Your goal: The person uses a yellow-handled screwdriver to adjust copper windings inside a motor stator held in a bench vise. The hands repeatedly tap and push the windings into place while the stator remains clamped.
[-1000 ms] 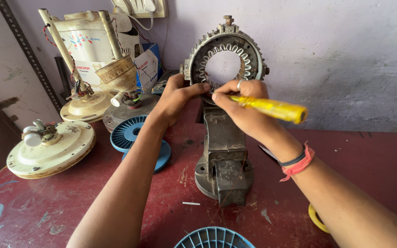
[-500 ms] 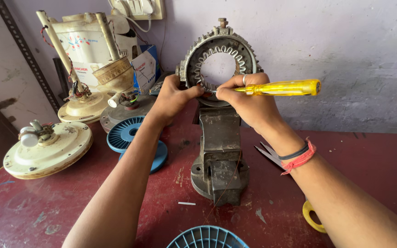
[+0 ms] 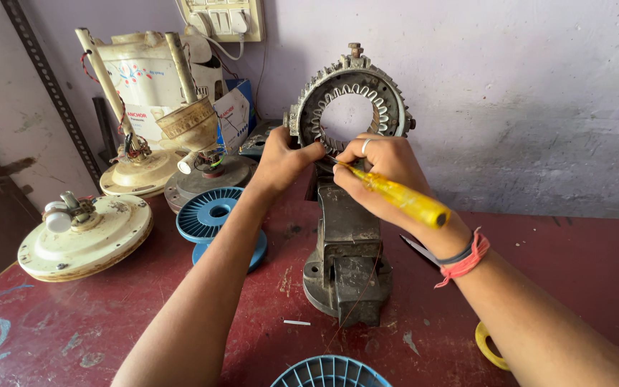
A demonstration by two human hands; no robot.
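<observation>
A ring-shaped motor stator [image 3: 350, 100] with slotted inner teeth stands upright, clamped in a dark bench vise [image 3: 345, 251] at the middle of the red table [image 3: 574, 251]. My left hand [image 3: 281, 159] grips the stator's lower left rim. My right hand [image 3: 381, 172] holds a yellow-handled screwdriver [image 3: 402, 199], its tip pointing at the lower inside of the ring. A red thread and dark band circle my right wrist.
Cream ceiling-fan motor housings [image 3: 84, 236] sit at the left, with blue plastic spools [image 3: 213, 215] beside the vise and another [image 3: 331, 373] at the front edge. A yellow tape roll [image 3: 488, 347] lies at the right. A switchboard [image 3: 225, 18] hangs on the back wall.
The screwdriver handle has tipped downward and toward me, from level to slanting. My left hand stays on the stator rim.
</observation>
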